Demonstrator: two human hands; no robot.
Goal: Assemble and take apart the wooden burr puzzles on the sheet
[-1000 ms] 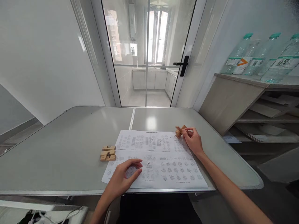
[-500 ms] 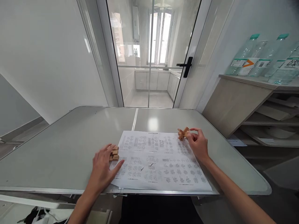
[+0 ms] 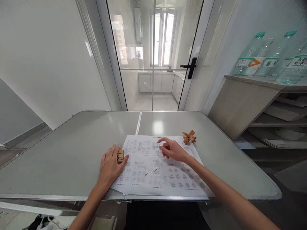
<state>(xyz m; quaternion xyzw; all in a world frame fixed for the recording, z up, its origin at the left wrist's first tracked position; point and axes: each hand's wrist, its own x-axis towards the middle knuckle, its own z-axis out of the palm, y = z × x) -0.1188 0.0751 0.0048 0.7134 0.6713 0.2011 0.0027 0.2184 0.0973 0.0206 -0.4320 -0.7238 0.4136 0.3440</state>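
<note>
Two hands work over a printed sheet on the grey counter, and the single head view shows both from above.

The left hand lies palm down at the sheet's left edge, its fingers loosely spread and its fingertips touching a small stack of wooden blocks. The blocks sit half on the counter and half on the paper's margin. The hand rests against them on the near side and does not enclose them, so it looks more like steadying or gathering than lifting.

The right hand hovers low over the upper middle of the sheet. The index finger is stretched out toward a row of small printed diagrams, the other fingers are curled under, and nothing is pinched in it. The pose suggests pointing at, or tracing, one of the figures. Two pen ticks show lower down on the sheet, near its middle.

An assembled wooden cross puzzle stands just beyond the sheet's far right corner, apart from both hands and untouched. It sits off the diagrams, leaving the print readable.

Farther back, a glass door with a black handle opens onto a bright tiled room. On the right, clear plastic bottles stand on top of a wooden shelf unit.
</note>
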